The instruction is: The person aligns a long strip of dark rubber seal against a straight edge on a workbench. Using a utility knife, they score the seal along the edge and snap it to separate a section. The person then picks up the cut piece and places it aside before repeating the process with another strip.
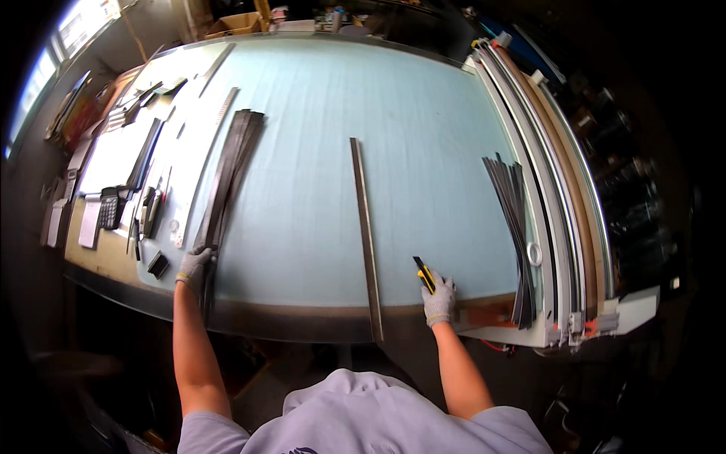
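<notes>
My left hand (195,265), in a grey work glove, is at the near end of a bundle of long dark strips (233,163) lying on the left half of the table. Its fingers close over the strips' edge. My gloved right hand (439,298) grips a yellow and black utility knife (426,277) above the table's near edge, blade end pointing away and to the left. Between my hands a long narrow metal straightedge (364,227) lies lengthwise, its near end reaching past the front edge. At the right lies a fanned pile of dark strips (511,227).
The wide table has a pale blue-green top (302,91). Along its right side run long rails (556,151), with a white tape roll (535,254) beside them. On the left are a calculator (111,208), a long ruler (204,163), papers and a small black block (158,265). A cardboard box (233,25) stands behind.
</notes>
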A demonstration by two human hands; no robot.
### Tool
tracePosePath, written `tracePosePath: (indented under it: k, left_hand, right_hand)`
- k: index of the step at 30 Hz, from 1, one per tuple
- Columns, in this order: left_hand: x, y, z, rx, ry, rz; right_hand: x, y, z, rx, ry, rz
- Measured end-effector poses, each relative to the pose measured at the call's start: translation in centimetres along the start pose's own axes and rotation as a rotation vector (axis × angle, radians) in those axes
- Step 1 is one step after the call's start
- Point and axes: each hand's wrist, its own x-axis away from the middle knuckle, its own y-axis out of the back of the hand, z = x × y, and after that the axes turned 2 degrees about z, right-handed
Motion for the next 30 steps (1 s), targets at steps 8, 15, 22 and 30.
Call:
tracePosePath:
  k: [8,15,22,30]
  left_hand:
    - [0.7,-5.9,-1.6,-0.964,-0.532,-0.613]
    - [13.8,-25.0,8.6,-1.047,-0.758,-0.061]
    - [17.8,-30.8,11.4,-1.203,-0.702,-0.141]
    - [16.8,-31.1,12.5,-1.271,-0.737,-0.205]
  right_hand:
    - [0.3,-2.2,3.5,-0.066,-0.053,-0.041]
    - [0.2,-1.3,-0.8,-0.255,-0.015,-0.139]
    - [1.2,8.1,-21.8,-0.15,-0.311,-0.413]
    - [-4.6,12.3,-37.5,0.128,-0.489,-0.266]
